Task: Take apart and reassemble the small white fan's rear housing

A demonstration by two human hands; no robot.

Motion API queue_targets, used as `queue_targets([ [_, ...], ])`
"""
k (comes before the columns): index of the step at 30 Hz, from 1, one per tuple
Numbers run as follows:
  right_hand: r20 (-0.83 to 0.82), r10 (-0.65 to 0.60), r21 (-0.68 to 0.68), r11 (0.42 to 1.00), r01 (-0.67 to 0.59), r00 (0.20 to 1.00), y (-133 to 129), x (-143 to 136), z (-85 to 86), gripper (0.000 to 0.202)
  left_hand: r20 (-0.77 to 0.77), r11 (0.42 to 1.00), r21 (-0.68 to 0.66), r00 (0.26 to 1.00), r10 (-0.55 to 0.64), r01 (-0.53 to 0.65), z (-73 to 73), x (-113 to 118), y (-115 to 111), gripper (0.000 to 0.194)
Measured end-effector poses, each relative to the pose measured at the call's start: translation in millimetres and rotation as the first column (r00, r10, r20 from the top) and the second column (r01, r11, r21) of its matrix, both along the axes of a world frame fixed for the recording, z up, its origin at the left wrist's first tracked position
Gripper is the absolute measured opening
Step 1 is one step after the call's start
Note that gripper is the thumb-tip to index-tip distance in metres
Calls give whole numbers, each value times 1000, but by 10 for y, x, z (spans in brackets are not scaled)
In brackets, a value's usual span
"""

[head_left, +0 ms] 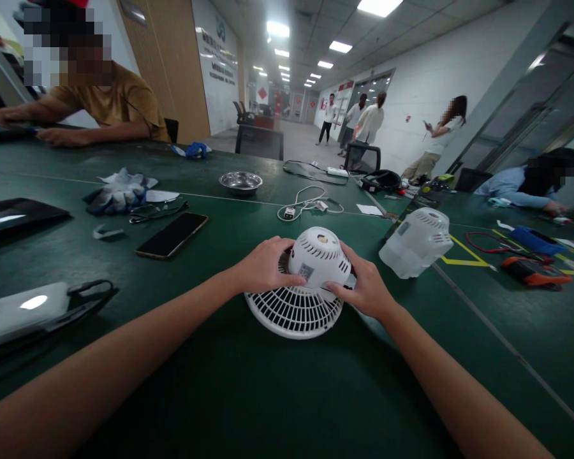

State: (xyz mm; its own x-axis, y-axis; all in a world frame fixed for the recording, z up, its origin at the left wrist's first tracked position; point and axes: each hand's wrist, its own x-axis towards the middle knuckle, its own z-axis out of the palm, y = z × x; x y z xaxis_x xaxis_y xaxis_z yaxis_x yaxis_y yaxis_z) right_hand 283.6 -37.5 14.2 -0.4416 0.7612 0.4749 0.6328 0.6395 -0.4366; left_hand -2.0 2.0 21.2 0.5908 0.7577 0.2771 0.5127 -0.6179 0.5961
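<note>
A white fan motor housing (319,255) with vent slots and a grey label sits over a round white fan grille (294,313) on the green table. My left hand (268,264) is closed on the housing's left side, thumb along its front near the label. Around the right side curls my right hand (366,280), its thumb on the lower front edge. The far fingers of both hands are hidden behind the housing. Just right of my right hand stands a white plastic fan base (417,242), slightly tilted in view, with slots at its top.
A black phone (172,236), work gloves (117,194) and a white device (23,312) lie left. Beyond are a metal bowl (240,183) and a white cable (310,205). An orange multimeter (536,271) lies right. Co-workers sit at both far sides; several people stand behind.
</note>
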Motion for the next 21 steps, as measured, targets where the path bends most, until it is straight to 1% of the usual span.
queue_targets([
  [4, 15, -9, 28, 1000, 9, 1000, -13, -17, -23, 92, -1, 999, 38, 1000, -25, 25, 11, -5, 7, 76],
  [8, 38, -41, 68, 997, 38, 998, 0, -35, -44, 94, -26, 998, 58, 999, -31, 32, 0, -3, 12, 69],
  [10, 42, -70, 78, 995, 66, 997, -8, -62, -49, 104, -20, 997, 74, 1000, -15, 17, -16, -1, 12, 64],
  [12, 17, -57, 23, 998, 56, 998, -40, -105, -53, 116, 22, 997, 79, 1000, 1, -2, -34, -6, 13, 64],
  [13, -10, -32, -32, 999, 32, 999, -63, -130, -56, 118, 49, 998, 68, 999, -6, 3, -43, -13, 14, 66],
  [14, -44, -3, -94, 996, -1, 999, -87, -154, -61, 115, 76, 999, 49, 997, -28, 24, -51, -22, 16, 70],
  [16, -122, 43, -187, 980, -65, 992, -130, -191, -74, 103, 131, 994, 9, 986, -107, 107, -67, -43, 19, 80],
  [18, -180, 65, -224, 969, -105, 982, -153, -206, -89, 94, 161, 982, 0, 969, -186, 188, -81, -60, 17, 95],
  [19, -199, 75, -231, 965, -121, 977, -156, -206, -95, 92, 162, 978, 7, 965, -205, 207, -87, -63, 13, 103],
  [21, -218, 98, -242, 958, -151, 971, -152, -196, -102, 92, 141, 979, 32, 968, -206, 204, -95, -57, 2, 117],
])
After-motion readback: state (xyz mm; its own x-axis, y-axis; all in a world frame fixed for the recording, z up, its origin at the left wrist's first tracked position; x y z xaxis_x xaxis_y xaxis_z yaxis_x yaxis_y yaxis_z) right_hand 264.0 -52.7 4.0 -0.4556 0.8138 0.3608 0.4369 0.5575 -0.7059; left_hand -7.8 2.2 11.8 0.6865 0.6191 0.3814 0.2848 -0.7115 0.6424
